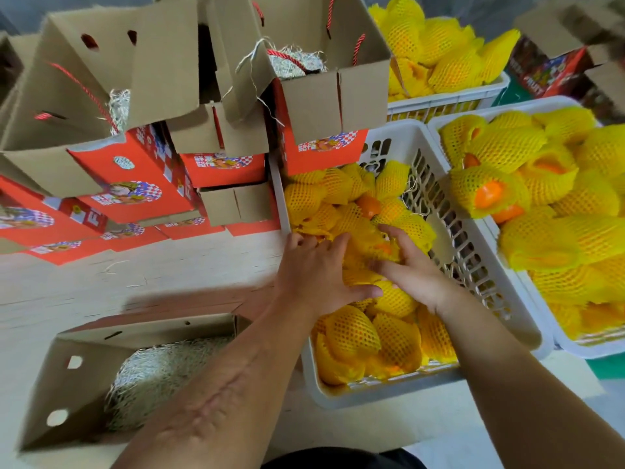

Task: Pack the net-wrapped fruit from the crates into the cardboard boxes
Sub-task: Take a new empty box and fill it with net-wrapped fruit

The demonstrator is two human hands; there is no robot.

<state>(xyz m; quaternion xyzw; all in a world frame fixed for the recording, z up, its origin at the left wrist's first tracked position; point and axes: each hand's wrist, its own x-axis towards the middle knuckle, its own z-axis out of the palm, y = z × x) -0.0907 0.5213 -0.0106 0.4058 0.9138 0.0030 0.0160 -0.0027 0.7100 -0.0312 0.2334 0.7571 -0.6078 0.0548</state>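
Observation:
A white plastic crate (pixel 372 394) in front of me holds several fruit in yellow foam nets (pixel 351 333). Both my hands are inside it. My left hand (pixel 314 269) lies spread over the pile, fingers pointing away and thumb stretched right. My right hand (pixel 411 265) curls thumb and fingers round one net-wrapped fruit (pixel 380 248) in the crate's middle; motion blur softens the grip. An open cardboard box (pixel 77 353) stands at lower left, lined with pale shredded filler (pixel 162 367) and holding no fruit.
A second white crate (pixel 575 348) heaped with netted fruit stands on the right, and a third (pixel 449 98) behind it. Red printed boxes (pixel 135 184) with open brown flaps and red rope handles are stacked at the back left. Pale floor (pixel 169 272) lies between.

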